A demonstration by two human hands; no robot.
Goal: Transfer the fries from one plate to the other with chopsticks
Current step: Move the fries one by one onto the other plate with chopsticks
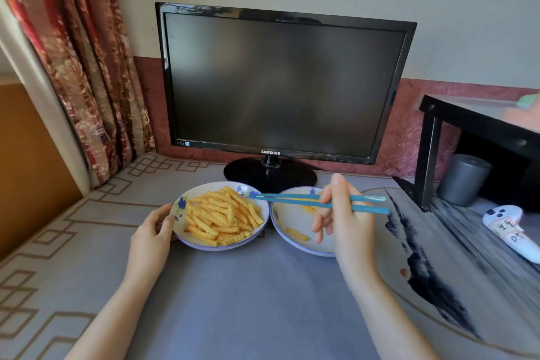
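On the bench, at eleven o'clock from the right hand [342,219], the fries [223,218] are heaped on the left plate [187,238], whose rim at nine o'clock is steadied by the left hand [152,232], fingers curled on the rim. A pair of blue chopsticks [292,200] is held in the right hand, tips nearly together over the pile's one o'clock edge, nothing clamped between them. Two or three fries already lie on the right plate [292,245], which touches the left one.

The fries are judged light, fairly stiff, yet easily snapped, and perhaps greasy; the crinkle-cut ridges should give the smooth sticks some purchase. A single fry at the heap's top is best taken near its middle, across its length, with gentle pressure.

They are seen as golden-orange, wavy-edged and tangled in all directions.
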